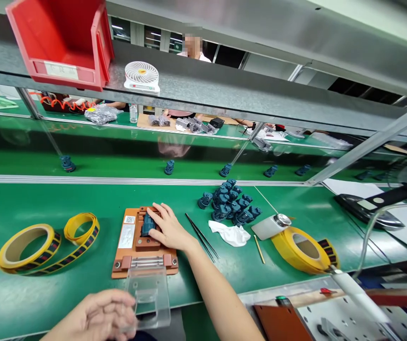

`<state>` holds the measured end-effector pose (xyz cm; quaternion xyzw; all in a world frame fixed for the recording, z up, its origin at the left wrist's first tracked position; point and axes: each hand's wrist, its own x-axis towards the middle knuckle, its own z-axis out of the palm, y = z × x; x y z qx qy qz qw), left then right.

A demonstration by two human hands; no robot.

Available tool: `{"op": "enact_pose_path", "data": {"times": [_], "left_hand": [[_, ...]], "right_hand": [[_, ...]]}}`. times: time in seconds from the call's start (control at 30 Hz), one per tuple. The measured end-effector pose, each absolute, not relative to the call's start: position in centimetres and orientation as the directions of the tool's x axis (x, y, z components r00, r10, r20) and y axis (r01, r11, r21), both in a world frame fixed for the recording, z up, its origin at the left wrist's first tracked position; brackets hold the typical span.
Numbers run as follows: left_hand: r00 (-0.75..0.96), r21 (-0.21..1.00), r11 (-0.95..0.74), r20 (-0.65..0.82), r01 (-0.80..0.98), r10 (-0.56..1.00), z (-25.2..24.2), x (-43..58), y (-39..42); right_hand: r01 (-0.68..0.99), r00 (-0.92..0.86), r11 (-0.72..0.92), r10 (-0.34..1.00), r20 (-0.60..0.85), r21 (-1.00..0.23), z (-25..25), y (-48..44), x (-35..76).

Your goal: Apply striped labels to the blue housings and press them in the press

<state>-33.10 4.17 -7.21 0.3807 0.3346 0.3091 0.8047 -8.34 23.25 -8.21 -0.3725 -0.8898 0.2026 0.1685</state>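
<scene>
My right hand (171, 228) reaches over an orange-brown fixture (121, 258), its thumb and a finger on a dark blue plastic housing (147, 224) seated in the raised block. The other fingers rest spread over the block's far right corner. A clear plastic flap (151, 298) hangs from the hinge at the fixture's near edge, swung toward me. My left hand (106, 312) is at that flap's left edge, fingers curled against it; part of the grip is blurred. Black tweezers (201, 237) lie just right of the fixture.
Several similar blue housings (225, 208) stand grouped behind a white cloth (230, 233). A bottle with a metal top (270, 226) leans by a yellow label roll (296, 251); another roll (26, 248) lies left. A shelf holds a red bin (61, 73) and small fan (141, 76).
</scene>
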Motion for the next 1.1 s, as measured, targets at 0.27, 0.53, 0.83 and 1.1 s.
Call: {"op": "enact_pose_path", "data": {"times": [0.27, 0.53, 0.83, 1.1], "left_hand": [[0.380, 0.654, 0.448, -0.255, -0.609, 0.889, -1.8, -30.5, 11.1], [0.296, 0.705, 0.503, -0.407, -0.501, 0.864, -2.9, -29.2, 13.3], [0.064, 0.471, -0.151, 0.197, 0.869, 0.978, -4.3, -41.3, 14.6], [0.031, 0.496, -0.031, 0.009, 0.868, 0.999, -6.1, -41.0, 18.5]], "right_hand": [[0.809, -0.189, 0.427, 0.839, 0.510, -0.404, -11.5, 20.3, -2.0], [0.952, 0.037, 0.132, 0.846, 0.532, -0.276, -16.0, 16.1, 1.5], [0.948, 0.165, -0.004, 0.863, 0.478, -0.319, -16.3, 16.7, 1.6], [0.764, 0.371, -0.100, 0.877, 0.307, -0.637, -14.4, 16.0, 1.8]]}}
